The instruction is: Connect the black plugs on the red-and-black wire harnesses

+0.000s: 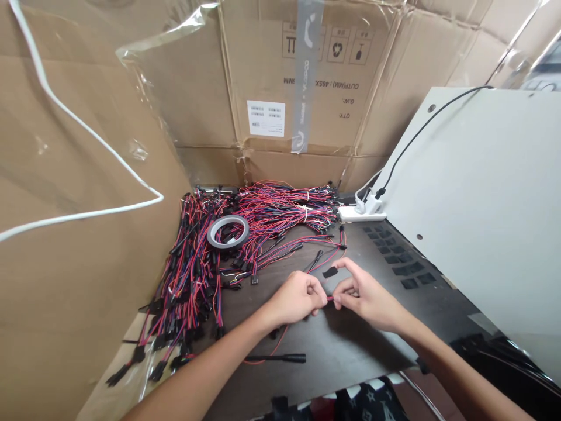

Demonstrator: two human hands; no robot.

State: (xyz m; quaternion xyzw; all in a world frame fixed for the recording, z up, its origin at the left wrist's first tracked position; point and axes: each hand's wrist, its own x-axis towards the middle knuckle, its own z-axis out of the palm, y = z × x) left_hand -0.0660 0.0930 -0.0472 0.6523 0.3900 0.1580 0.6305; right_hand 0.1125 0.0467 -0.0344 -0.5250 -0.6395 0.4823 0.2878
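Observation:
Close together over the dark tabletop, my two hands pinch a thin red and dark wire cable (pixel 330 299). My left hand (pixel 299 297) has its fingers closed on one side of the short exposed stretch. On the other side, the thumb and a fingertip of my right hand (pixel 366 295) grip the wires. A small piece of black tape (pixel 330 272) clings to the raised index finger of my right hand. Below my left hand, a black cable end (pixel 284 358) with a red wire lies on the table; whether it belongs to the held cable, I cannot tell.
Bundles of red and black wires (pixel 284 204) fill the back and left, with a roll of tape (pixel 228 232) on top. Black tape pieces (pixel 407 269) stick to the table (pixel 350 362) at right. Behind are a white power strip (pixel 362 214) and cardboard walls (pixel 197 105).

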